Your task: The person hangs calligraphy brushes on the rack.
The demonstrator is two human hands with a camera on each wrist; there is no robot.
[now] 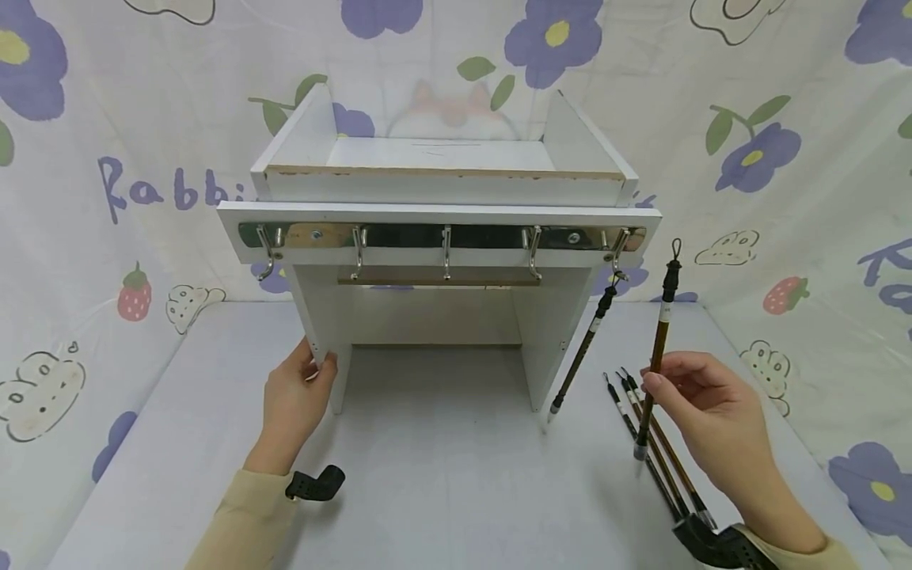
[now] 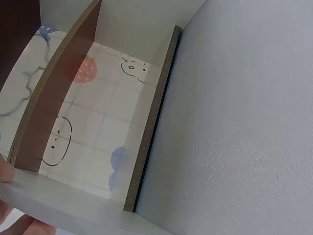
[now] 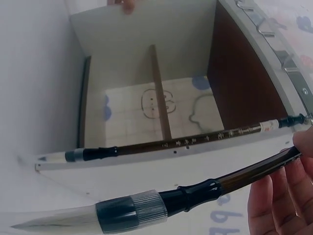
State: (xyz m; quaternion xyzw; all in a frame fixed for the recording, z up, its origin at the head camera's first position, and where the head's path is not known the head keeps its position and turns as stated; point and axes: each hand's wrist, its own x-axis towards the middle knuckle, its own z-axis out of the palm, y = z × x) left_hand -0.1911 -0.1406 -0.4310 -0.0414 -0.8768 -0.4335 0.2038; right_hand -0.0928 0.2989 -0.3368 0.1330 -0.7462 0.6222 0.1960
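My right hand [image 1: 720, 419] pinches a brush [image 1: 661, 324] by its brown handle, loop end up and bristles down, right of a white shelf [image 1: 427, 212]. In the right wrist view the brush's pale pointed bristles [image 3: 58, 223] show under a clear cover. Another brush [image 1: 586, 348] hangs by its loop from the rightmost hook [image 1: 618, 252] of the metal hook strip [image 1: 406, 236] on the shelf's front. My left hand [image 1: 295, 400] grips the front edge of the shelf's left side panel [image 1: 321, 317], thumb on the inner face.
Several more brushes [image 1: 677, 459] lie side by side on the white table [image 1: 456, 491], below and behind the right hand. The shelf's open upper tray [image 1: 442, 154] stands above the hooks. A patterned cloth [image 1: 784, 158] hangs behind.
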